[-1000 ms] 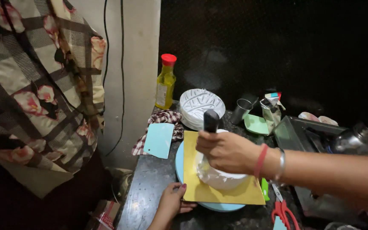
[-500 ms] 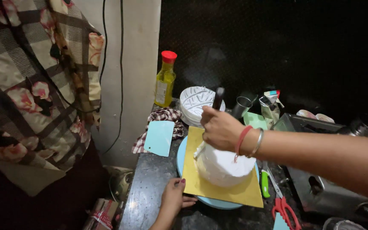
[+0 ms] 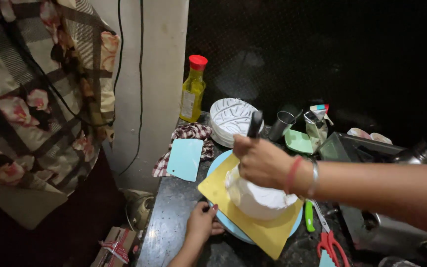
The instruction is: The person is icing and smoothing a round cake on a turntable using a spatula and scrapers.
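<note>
Dark counter, speckled stone, black wall behind; patterned curtain hangs at 9 o'clock.

Cake: white, iced, round, on a yellow board that sits on a pale blue turntable, centre of the counter.

Right hand: fist closed around a dark handle that sticks up at 12 o'clock from my knuckles. Blade hidden behind the hand; it seems to lie against the cake's far upper edge, but I cannot tell exactly where it touches.

Left hand: fingers curled down over the turntable rim at about 7 o'clock from the cake, thumb on the counter side. Touching the rim, not the board.

Around: blue scraper at 10 o'clock, lying on a checked cloth. Oil bottle with red cap at 11 o'clock. White bowl just behind the handle. Steel cup at 1 o'clock. Scissors, red grips, at 4 o'clock, green-handled tool beside them.

Judgement: icing is being smoothed, side and top mostly covered. Next move calls for a steady blade held at one angle while my left turns the rim slowly and evenly, with light pressure so the coat isn't gouged.
</note>
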